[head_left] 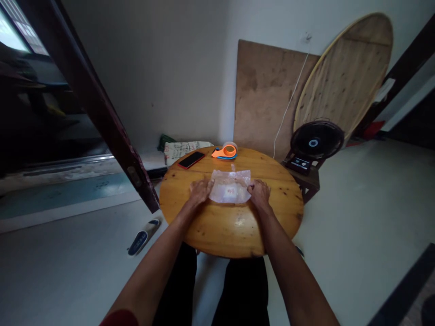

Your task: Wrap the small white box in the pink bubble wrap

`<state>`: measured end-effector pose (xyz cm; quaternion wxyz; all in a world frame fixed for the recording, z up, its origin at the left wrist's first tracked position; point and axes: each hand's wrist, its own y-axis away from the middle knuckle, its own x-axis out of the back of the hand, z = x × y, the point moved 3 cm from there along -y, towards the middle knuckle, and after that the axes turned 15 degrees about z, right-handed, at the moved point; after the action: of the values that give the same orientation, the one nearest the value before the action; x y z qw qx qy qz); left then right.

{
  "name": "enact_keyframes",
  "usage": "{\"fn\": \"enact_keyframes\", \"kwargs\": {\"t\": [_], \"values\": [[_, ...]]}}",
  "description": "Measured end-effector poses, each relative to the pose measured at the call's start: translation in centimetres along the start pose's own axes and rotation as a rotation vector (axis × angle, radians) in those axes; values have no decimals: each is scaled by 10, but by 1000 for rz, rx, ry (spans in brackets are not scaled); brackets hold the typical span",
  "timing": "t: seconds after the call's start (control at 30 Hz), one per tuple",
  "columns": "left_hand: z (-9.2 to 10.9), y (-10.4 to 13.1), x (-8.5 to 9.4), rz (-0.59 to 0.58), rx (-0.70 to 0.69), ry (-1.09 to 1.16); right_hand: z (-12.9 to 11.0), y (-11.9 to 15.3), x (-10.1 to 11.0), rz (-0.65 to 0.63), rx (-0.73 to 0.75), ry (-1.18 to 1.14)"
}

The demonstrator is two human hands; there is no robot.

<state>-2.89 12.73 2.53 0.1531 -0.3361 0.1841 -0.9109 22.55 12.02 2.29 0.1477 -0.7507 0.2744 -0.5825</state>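
Note:
A sheet of clear bubble wrap (222, 194) lies on the round wooden table (234, 231), with a small pale item (231, 192) bearing reddish marks showing through its middle. My left hand (201, 190) pinches the wrap's left edge, fingers close together. At the opposite edge, my right hand (260, 192) has its fingers curled over the plastic. Behind the wrap stands an orange and blue tape dispenser (226, 151) with a roll of clear tape. A phone with a red rim (191, 160) rests at the table's back left.
A printed sack (185, 148) is behind the table. To the right, a black round fan (317, 140) stands on a low wooden stool (310, 181). A brown board (268, 90) and a round wooden tabletop (346, 72) lean on the wall. Slippers (138, 242) lie on the floor at left.

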Motion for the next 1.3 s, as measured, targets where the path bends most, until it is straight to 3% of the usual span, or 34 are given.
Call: {"fn": "enact_keyframes", "kwargs": {"t": [0.17, 0.37, 0.63, 0.73, 0.9, 0.97, 1.07, 1.2, 1.3], "values": [[-8, 19, -1, -8, -38, -71, 3, 0, 2, 17, -53, -72], [-12, 14, -1, 47, -142, 38, 6, 0, -2, 3, -23, -202], [-15, 14, -10, 8, -191, 176, 12, -3, -16, 9, -7, -263], [-14, 15, -10, 45, -156, 257, 15, -5, -17, 7, -7, -274], [-9, 15, 0, 100, 39, 566, 19, -6, -21, 21, 12, -305], [-2, 16, 8, 38, 73, 620, 22, -6, -24, 48, 5, -336], [16, 27, 24, -151, 32, 568, 26, -7, -29, 97, -24, -381], [43, 65, 39, -591, -157, 343, 27, -7, -32, 87, -36, -389], [52, 85, 46, -691, -281, 171, 27, -7, -30, 85, -43, -377]]}}
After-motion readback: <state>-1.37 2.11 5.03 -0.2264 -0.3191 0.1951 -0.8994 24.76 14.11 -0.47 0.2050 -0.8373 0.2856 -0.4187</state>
